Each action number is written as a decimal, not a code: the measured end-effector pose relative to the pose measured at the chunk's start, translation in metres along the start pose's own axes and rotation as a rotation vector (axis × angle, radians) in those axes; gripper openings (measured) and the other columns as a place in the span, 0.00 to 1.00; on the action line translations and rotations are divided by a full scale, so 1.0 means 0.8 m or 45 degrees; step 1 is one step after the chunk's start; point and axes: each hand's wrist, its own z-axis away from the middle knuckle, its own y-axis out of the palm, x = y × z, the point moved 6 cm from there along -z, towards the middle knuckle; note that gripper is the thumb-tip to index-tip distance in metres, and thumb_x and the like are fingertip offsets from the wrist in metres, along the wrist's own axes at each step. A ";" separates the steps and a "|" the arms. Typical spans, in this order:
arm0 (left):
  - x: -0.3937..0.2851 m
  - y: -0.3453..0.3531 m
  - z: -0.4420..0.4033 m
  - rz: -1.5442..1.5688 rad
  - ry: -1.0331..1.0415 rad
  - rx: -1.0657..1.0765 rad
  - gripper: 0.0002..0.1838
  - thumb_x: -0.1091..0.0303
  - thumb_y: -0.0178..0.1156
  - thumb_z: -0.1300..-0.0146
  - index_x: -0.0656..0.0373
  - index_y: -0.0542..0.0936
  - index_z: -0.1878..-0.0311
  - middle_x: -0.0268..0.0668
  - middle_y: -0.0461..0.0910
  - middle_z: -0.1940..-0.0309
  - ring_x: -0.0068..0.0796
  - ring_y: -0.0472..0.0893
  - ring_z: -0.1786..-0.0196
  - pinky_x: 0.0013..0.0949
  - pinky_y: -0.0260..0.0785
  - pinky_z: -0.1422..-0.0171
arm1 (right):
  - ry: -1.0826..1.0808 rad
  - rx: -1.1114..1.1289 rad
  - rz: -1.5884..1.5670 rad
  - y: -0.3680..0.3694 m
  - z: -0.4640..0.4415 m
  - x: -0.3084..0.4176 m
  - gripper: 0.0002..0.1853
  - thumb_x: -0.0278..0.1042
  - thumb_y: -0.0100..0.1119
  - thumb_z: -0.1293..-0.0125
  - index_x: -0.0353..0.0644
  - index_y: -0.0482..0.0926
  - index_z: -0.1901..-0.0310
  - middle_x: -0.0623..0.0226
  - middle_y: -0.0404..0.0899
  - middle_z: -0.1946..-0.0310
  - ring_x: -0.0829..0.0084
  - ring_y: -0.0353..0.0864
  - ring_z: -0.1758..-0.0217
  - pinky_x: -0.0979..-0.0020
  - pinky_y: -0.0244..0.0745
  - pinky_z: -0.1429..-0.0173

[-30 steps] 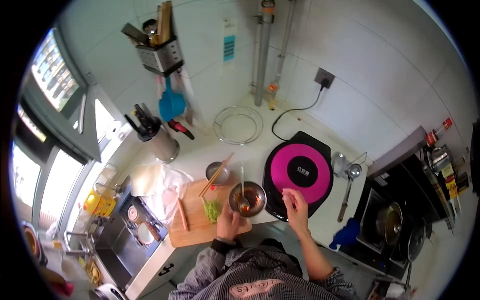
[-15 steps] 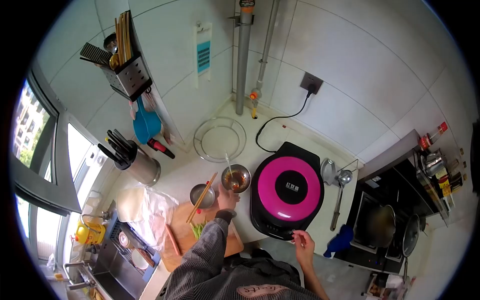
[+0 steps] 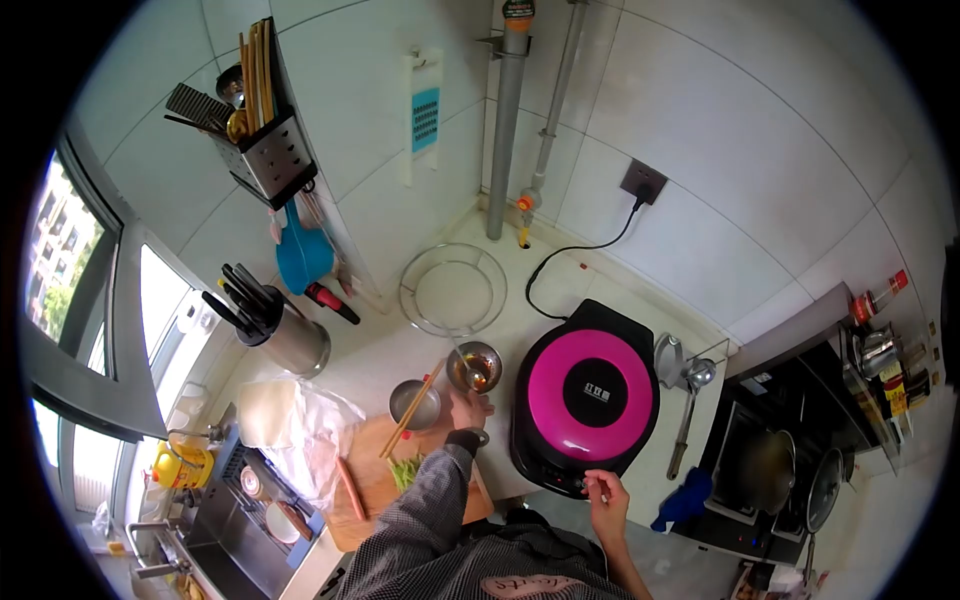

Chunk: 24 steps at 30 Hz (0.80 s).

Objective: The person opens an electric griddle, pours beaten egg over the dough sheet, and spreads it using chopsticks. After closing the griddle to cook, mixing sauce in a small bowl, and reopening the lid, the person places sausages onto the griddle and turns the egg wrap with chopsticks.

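A metal bowl [image 3: 474,368] with reddish-brown sauce and a spoon stands on the counter. My left hand [image 3: 468,408] is at its near rim, fingers apart. Left of it is a second metal bowl [image 3: 415,404] with chopsticks [image 3: 412,408] across it. On the wooden cutting board [image 3: 375,440] lie shredded greens [image 3: 405,472] and a sausage-like stick [image 3: 351,488]. My right hand [image 3: 604,494] is at the front edge of the pink and black electric pan [image 3: 588,393], its fingers bent together; whether they hold anything is too small to tell.
A wire ring rack [image 3: 453,289] lies behind the bowls. The knife block [image 3: 290,335] stands at the left, near a plastic bag [image 3: 315,440] and the sink [image 3: 235,530]. To the right are a ladle [image 3: 686,420], a blue cloth [image 3: 683,500] and the stove [image 3: 740,480].
The sauce bowl now stands farther back on the counter than a second ago, and my left hand has reached forward with it. My right hand has moved down to the pan's front edge.
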 end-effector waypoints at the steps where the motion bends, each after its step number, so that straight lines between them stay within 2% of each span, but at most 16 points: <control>1: -0.006 -0.002 0.004 0.003 0.004 -0.007 0.30 0.67 0.45 0.29 0.60 0.44 0.31 0.49 0.81 0.70 0.38 0.83 0.76 0.36 0.80 0.73 | -0.002 0.002 0.014 0.002 -0.001 0.000 0.06 0.25 0.55 0.33 0.35 0.79 0.57 0.66 0.79 0.67 0.79 0.79 0.69 0.78 0.74 0.63; 3: -0.012 0.000 0.013 -0.017 -0.192 0.090 0.31 0.63 0.47 0.28 0.61 0.44 0.31 0.49 0.81 0.70 0.39 0.83 0.78 0.36 0.80 0.74 | -0.012 0.015 0.028 0.007 -0.004 0.002 0.06 0.25 0.55 0.33 0.35 0.79 0.57 0.66 0.79 0.67 0.79 0.79 0.69 0.78 0.74 0.63; 4: -0.008 -0.001 0.014 -0.027 -0.147 0.129 0.30 0.58 0.49 0.28 0.62 0.47 0.34 0.50 0.81 0.70 0.39 0.82 0.79 0.36 0.78 0.76 | -0.024 0.037 0.041 0.009 -0.005 0.004 0.07 0.26 0.55 0.32 0.34 0.79 0.56 0.66 0.79 0.66 0.78 0.79 0.68 0.78 0.74 0.61; 7: -0.011 -0.011 0.033 -0.099 -0.057 0.113 0.27 0.57 0.51 0.29 0.63 0.51 0.39 0.50 0.81 0.69 0.37 0.81 0.81 0.35 0.75 0.79 | -0.037 0.078 0.030 0.015 -0.007 0.010 0.07 0.26 0.54 0.31 0.33 0.78 0.55 0.65 0.79 0.65 0.78 0.78 0.67 0.77 0.75 0.60; 11: -0.034 -0.045 0.078 0.103 -0.027 0.138 0.24 0.58 0.54 0.30 0.63 0.56 0.44 0.44 0.79 0.77 0.28 0.76 0.85 0.30 0.69 0.82 | -0.122 0.102 0.030 0.032 -0.038 0.036 0.05 0.22 0.55 0.33 0.32 0.79 0.59 0.64 0.78 0.66 0.76 0.80 0.69 0.78 0.75 0.62; 13: -0.074 -0.074 0.117 0.015 0.130 0.172 0.17 0.59 0.54 0.29 0.60 0.61 0.52 0.40 0.76 0.82 0.26 0.75 0.86 0.28 0.66 0.84 | -0.209 0.207 0.010 0.048 -0.055 0.052 0.06 0.24 0.53 0.31 0.33 0.77 0.56 0.65 0.79 0.66 0.79 0.78 0.67 0.77 0.75 0.60; 15: -0.087 -0.101 0.144 0.094 0.057 0.240 0.13 0.60 0.53 0.28 0.59 0.63 0.59 0.38 0.75 0.83 0.25 0.76 0.85 0.26 0.64 0.85 | -0.243 0.235 0.052 0.066 -0.071 0.073 0.06 0.24 0.53 0.31 0.34 0.78 0.57 0.66 0.79 0.67 0.79 0.79 0.68 0.79 0.75 0.61; 17: -0.099 -0.130 0.168 0.133 0.056 0.218 0.12 0.62 0.52 0.28 0.60 0.65 0.61 0.37 0.75 0.83 0.25 0.76 0.85 0.25 0.63 0.85 | -0.379 0.293 0.076 0.094 -0.084 0.108 0.05 0.22 0.55 0.33 0.32 0.79 0.58 0.64 0.78 0.66 0.76 0.80 0.69 0.78 0.74 0.63; 19: -0.100 -0.165 0.177 0.251 0.059 0.184 0.11 0.63 0.53 0.28 0.60 0.66 0.61 0.37 0.76 0.82 0.25 0.76 0.85 0.25 0.64 0.85 | -0.472 0.362 0.094 0.127 -0.091 0.144 0.05 0.22 0.55 0.33 0.33 0.79 0.58 0.64 0.78 0.66 0.77 0.80 0.69 0.78 0.74 0.62; 21: -0.167 -0.198 0.185 0.111 0.378 0.030 0.11 0.63 0.49 0.26 0.61 0.68 0.63 0.38 0.78 0.81 0.24 0.77 0.84 0.24 0.66 0.82 | -0.557 0.428 0.110 0.164 -0.090 0.183 0.05 0.23 0.55 0.33 0.33 0.78 0.58 0.65 0.79 0.66 0.78 0.79 0.68 0.79 0.73 0.62; 24: -0.272 -0.242 0.151 0.026 0.643 -0.065 0.15 0.64 0.42 0.24 0.63 0.72 0.63 0.36 0.79 0.79 0.22 0.78 0.79 0.26 0.70 0.76 | -0.669 0.569 0.047 0.215 -0.073 0.246 0.05 0.21 0.56 0.35 0.33 0.79 0.60 0.64 0.79 0.67 0.76 0.79 0.69 0.77 0.72 0.62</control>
